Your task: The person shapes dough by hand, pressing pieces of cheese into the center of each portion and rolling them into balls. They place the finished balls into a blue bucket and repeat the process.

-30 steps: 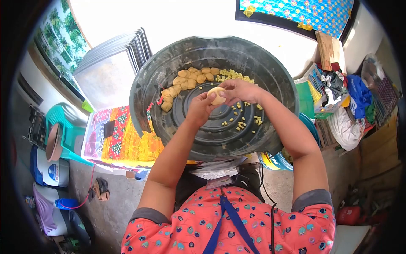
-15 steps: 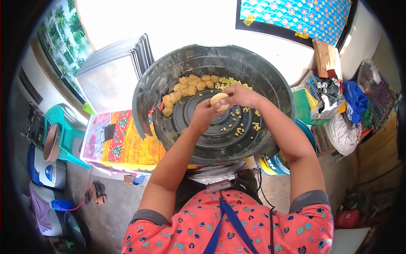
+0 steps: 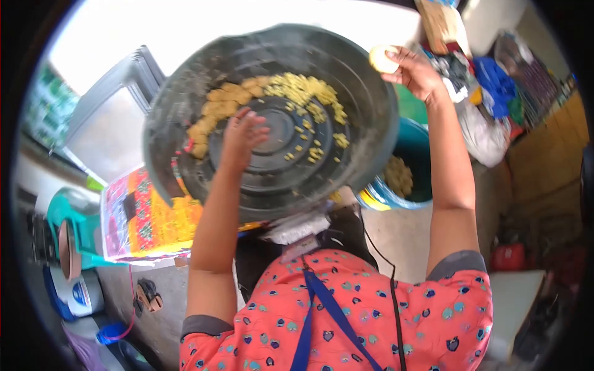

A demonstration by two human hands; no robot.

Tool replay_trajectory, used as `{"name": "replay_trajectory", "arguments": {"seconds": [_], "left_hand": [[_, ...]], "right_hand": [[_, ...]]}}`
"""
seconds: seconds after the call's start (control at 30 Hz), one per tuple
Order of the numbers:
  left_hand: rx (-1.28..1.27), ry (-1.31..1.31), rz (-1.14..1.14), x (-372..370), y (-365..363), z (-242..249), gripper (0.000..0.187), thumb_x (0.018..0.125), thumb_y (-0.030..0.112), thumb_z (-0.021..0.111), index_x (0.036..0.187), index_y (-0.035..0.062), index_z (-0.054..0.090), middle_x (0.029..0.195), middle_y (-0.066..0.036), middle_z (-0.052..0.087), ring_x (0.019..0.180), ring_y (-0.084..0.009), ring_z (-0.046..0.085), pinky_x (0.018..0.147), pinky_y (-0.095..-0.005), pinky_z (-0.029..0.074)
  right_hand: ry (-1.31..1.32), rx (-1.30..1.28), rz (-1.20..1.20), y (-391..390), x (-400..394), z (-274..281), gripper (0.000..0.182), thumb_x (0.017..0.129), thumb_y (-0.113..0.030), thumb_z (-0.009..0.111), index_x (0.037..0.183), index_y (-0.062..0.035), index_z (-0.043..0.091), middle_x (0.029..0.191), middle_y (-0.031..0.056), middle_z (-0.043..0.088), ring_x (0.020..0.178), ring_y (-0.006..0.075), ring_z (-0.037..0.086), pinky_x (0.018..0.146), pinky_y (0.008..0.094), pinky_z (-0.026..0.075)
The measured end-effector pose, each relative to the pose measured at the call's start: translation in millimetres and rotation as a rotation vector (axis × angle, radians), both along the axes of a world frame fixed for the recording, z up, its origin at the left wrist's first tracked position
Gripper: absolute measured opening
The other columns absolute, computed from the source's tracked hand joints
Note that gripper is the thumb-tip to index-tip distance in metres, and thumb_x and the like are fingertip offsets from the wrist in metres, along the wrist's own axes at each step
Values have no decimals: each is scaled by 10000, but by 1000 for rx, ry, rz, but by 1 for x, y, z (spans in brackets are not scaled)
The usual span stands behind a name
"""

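My right hand (image 3: 416, 71) is raised over the right rim of a large black basin (image 3: 365, 167), pinching a pale, round dough piece (image 3: 380, 58) between thumb and fingers. Over the left-middle of the basin, my left hand (image 3: 243, 137) is slightly blurred, its fingers apart and nothing in them. Brown dough balls (image 3: 218, 110) line the basin's far left side, just beyond my left hand. Small yellow cubes (image 3: 302, 90) lie heaped at the far right side, with several scattered toward the middle.
Below my right forearm stands a blue bucket (image 3: 417, 148) with tan lumps (image 3: 398, 176) inside. Stacked metal trays (image 3: 114, 102) lean to the left of the basin. A colourful covered surface (image 3: 154, 226), a green chair (image 3: 77, 213) and bagged items (image 3: 486, 136) surround it.
My hands have parted. The right one has moved right and up with the dough piece, while the left has let go and shifted left. The view has turned, revealing more of the bucket.
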State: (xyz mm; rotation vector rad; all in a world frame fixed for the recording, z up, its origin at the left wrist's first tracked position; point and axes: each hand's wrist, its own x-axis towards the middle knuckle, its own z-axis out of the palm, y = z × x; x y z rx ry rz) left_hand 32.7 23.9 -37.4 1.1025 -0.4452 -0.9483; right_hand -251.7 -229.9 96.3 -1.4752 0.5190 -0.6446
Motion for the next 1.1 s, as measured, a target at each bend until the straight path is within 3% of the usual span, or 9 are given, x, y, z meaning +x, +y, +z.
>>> {"name": "replay_trajectory", "arguments": {"seconds": [0.2, 0.33, 0.43, 0.47, 0.53, 0.67, 0.77, 0.93, 1.1], "left_hand": [[46, -50, -80, -3, -1, -4, 436, 893, 228, 553, 1258, 53, 391, 981, -114, 596, 812, -211, 612, 684, -311, 511], [129, -84, -93, -8, -4, -5, 426, 901, 227, 538, 1258, 39, 398, 989, -117, 588, 803, -209, 608, 684, -300, 508], [182, -95, -106, -9, -6, -10, 430, 901, 238, 532, 1260, 39, 404, 994, -112, 582, 821, -204, 596, 711, -305, 497], [198, -101, -107, -9, -6, -11, 431, 901, 242, 532, 1260, 39, 406, 996, -111, 580, 827, -203, 593, 717, -306, 494], [236, -112, -101, -8, -7, -14, 436, 905, 255, 523, 1265, 40, 402, 1006, -105, 573, 840, -196, 586, 731, -309, 493], [292, -127, -94, -5, -8, -19, 446, 913, 270, 513, 1278, 46, 389, 1016, -96, 566, 844, -185, 589, 729, -301, 501], [315, -125, -84, -3, -9, -21, 443, 914, 272, 511, 1276, 46, 392, 1018, -93, 566, 840, -182, 587, 731, -298, 499], [330, -136, -87, 2, -9, -24, 434, 918, 267, 505, 1273, 42, 398, 1023, -92, 567, 838, -180, 586, 732, -295, 498], [330, -143, -110, 0, -8, -24, 427, 924, 268, 497, 1271, 38, 402, 1026, -93, 567, 840, -181, 585, 731, -292, 497]], "right_hand": [[357, 25, -416, -39, -135, -72, 410, 828, -214, 668, 1139, 11, 522, 983, 62, 612, 879, 153, 617, 690, 292, 567], [697, 118, -355, -48, -190, -154, 399, 791, -137, 654, 1155, -26, 533, 1040, 91, 586, 896, 186, 607, 639, 309, 575], [831, 240, -43, -41, -213, -208, 429, 712, -75, 650, 1137, -50, 594, 1057, 62, 587, 917, 232, 591, 702, 378, 555], [1077, 181, -14, -41, -211, -225, 483, 681, -63, 645, 1161, -55, 593, 1079, 95, 614, 954, 259, 599, 780, 396, 517], [1466, -530, 187, -52, -207, -257, 501, 654, 13, 609, 1154, -9, 583, 1083, 149, 624, 999, 269, 596, 829, 334, 489], [1259, -406, -32, -81, -191, -308, 471, 639, 7, 606, 1110, 8, 602, 1068, 188, 629, 1002, 317, 600, 848, 369, 475], [1448, -451, 86, -101, -175, -342, 406, 676, -37, 638, 1081, -4, 619, 1072, 183, 629, 979, 327, 609, 841, 373, 482], [1394, -153, -127, -83, -162, -352, 378, 746, -90, 635, 1120, -48, 605, 1100, 172, 620, 1014, 318, 599, 854, 381, 486], [1560, -286, -279, -89, -168, -394, 420, 744, -112, 653, 1155, -56, 586, 1200, 167, 570, 1121, 304, 546, 906, 414, 463]]}}
